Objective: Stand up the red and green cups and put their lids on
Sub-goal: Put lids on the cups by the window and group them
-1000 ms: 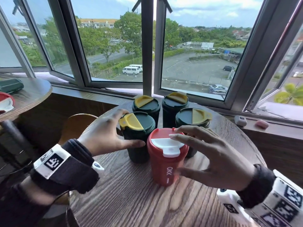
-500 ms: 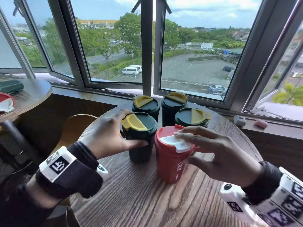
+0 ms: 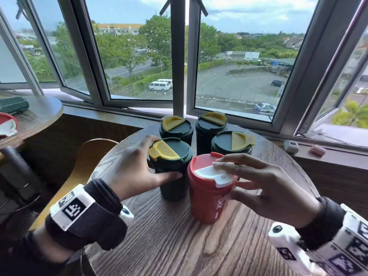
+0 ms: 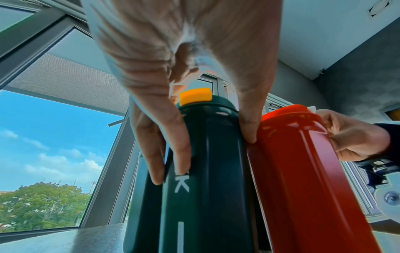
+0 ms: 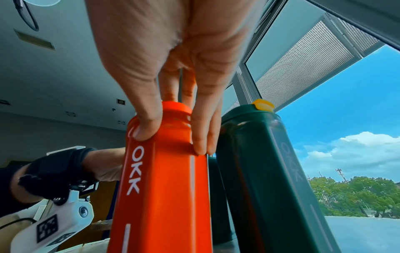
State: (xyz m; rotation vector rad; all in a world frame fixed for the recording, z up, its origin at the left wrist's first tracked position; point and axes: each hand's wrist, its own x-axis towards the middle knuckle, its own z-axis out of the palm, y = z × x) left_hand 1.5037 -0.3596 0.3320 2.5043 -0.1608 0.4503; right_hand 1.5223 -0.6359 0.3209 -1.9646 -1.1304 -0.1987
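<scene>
A red cup [image 3: 207, 198] stands upright on the round wooden table [image 3: 179, 246], wearing its red lid with a white flap [image 3: 211, 173]. My right hand [image 3: 223, 179] grips it near the top, thumb on the side and fingers across the lid; the right wrist view shows the same hold [image 5: 173, 140] on the red cup [image 5: 164, 188]. Touching it on the left stands a dark green cup [image 3: 172, 184] with a green lid and yellow flap [image 3: 163, 151]. My left hand [image 3: 162, 156] wraps round its upper part, as the left wrist view confirms [image 4: 216, 150].
Three more lidded green cups [image 3: 210, 132] stand behind, close to the window frame [image 3: 178, 76]. A wooden chair [image 3: 85, 162] sits left of the table. A second table [image 3: 39, 114] at far left carries a red lid. Two small objects lie on the sill [image 3: 304, 148].
My right hand has turned the red cup so its flap and lettering face more to the right, and shifted it back against the green cup. The left hand has kept its hold.
</scene>
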